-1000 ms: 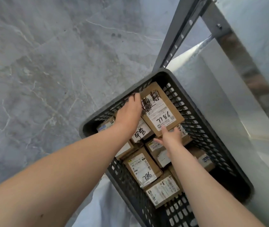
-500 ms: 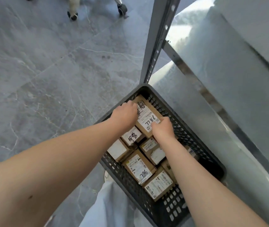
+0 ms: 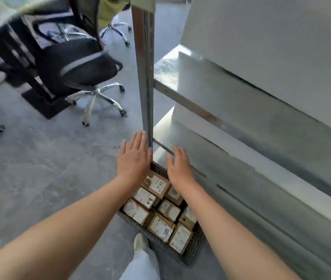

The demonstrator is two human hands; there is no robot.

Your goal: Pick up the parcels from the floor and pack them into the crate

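Two empty grips, left grip and right grip, hang at frame centre, fingers straight. The parcels fill the crate just below them, lower centre, untouched.

Both arms outstretched; left hand, right hand flat, fingers straight.

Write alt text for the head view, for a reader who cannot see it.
The left hand and right hand hover open and empty above a dark mesh crate packed with labelled cardboard parcels. The crate sits beside a metal post of a shelf unit, and a black office chair stands on the grey floor behind.
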